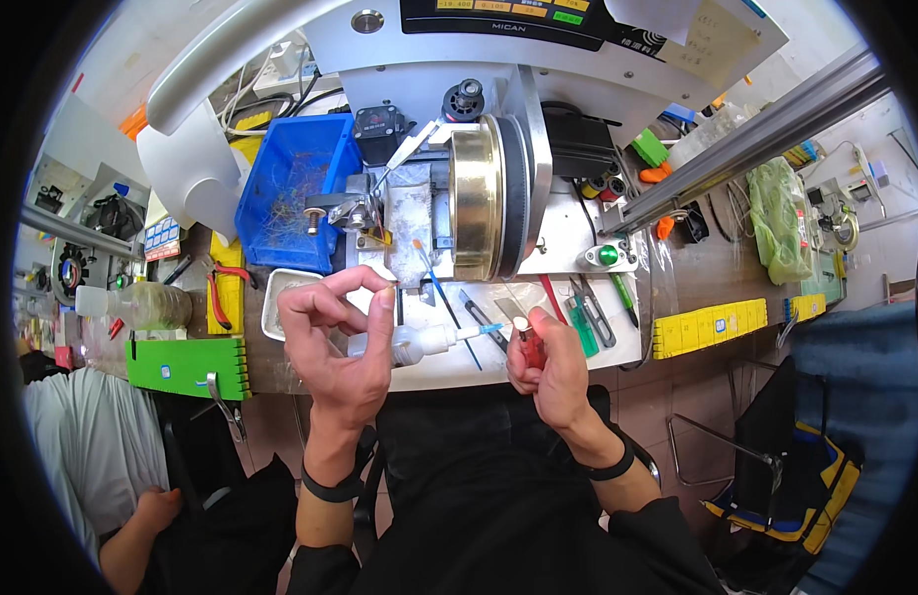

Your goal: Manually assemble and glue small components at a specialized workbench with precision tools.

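A brown bench top carries a clear plastic bottle lying at left and a crumpled pale-green plastic bag at right; between them, a flat white board bears a thin blue-handled brush and a slim grey knife.

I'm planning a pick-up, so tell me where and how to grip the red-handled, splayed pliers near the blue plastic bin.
Probably grip the pliers by both red handles, coming from the picture's lower right: the handles splay that way, while the head points upper left.
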`<state>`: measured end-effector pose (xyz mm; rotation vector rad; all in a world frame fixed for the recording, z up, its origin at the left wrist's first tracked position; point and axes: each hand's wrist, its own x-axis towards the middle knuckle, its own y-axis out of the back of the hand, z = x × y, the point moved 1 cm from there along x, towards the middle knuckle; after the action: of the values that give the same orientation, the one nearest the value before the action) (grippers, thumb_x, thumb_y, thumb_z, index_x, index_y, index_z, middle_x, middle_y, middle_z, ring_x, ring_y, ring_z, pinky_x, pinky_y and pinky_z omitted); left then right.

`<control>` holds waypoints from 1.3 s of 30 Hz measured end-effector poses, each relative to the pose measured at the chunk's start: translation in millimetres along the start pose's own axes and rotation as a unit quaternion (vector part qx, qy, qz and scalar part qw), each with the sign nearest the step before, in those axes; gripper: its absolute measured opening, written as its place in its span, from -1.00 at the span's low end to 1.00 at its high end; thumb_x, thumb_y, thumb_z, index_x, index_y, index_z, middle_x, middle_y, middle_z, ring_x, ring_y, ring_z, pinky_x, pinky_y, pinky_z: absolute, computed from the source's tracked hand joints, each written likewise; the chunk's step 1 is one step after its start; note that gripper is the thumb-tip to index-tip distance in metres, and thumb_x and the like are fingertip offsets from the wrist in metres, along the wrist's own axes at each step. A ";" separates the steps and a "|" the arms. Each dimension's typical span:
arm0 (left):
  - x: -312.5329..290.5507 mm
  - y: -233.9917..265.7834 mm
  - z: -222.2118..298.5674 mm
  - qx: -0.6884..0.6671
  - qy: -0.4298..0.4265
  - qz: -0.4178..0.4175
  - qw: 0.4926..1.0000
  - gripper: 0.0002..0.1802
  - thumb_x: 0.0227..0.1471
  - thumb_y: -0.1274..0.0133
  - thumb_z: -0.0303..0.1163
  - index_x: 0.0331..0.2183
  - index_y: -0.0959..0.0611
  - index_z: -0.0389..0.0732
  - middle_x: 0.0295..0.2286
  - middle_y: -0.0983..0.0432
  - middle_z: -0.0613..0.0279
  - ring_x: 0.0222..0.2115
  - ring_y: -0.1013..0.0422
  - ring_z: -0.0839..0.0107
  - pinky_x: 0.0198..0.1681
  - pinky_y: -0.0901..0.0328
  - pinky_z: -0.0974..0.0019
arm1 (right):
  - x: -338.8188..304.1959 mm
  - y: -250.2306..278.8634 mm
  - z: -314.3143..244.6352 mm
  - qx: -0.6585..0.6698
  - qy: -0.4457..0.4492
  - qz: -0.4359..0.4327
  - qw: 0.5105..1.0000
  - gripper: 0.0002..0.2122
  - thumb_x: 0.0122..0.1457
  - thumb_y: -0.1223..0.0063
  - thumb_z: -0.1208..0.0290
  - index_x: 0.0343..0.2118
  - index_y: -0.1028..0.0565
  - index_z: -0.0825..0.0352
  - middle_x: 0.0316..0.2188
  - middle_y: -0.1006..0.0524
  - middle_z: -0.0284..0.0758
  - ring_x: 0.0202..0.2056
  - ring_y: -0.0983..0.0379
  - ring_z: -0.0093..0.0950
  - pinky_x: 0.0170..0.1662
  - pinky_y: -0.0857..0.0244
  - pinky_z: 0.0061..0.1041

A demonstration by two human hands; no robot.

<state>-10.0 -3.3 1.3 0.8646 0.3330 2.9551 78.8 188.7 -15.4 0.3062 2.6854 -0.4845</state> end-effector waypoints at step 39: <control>-1.8 -4.5 1.4 0.017 -0.002 0.008 1.000 -0.60 0.04 -0.23 -0.61 -0.33 -0.28 -0.18 -0.34 -0.61 0.11 -0.60 -0.25 0.74 -0.50 -0.16 0.62 | -20.0 -63.8 -11.4 -0.558 0.445 0.040 0.699 -0.47 -0.04 -0.04 0.63 0.11 -0.46 0.42 -0.44 -0.29 -0.38 -0.47 -0.37 -0.54 -0.50 -0.30 -0.55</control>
<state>-7.8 1.2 0.5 0.8804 0.3778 2.9693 75.1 131.7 21.2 0.3031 3.1269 1.7332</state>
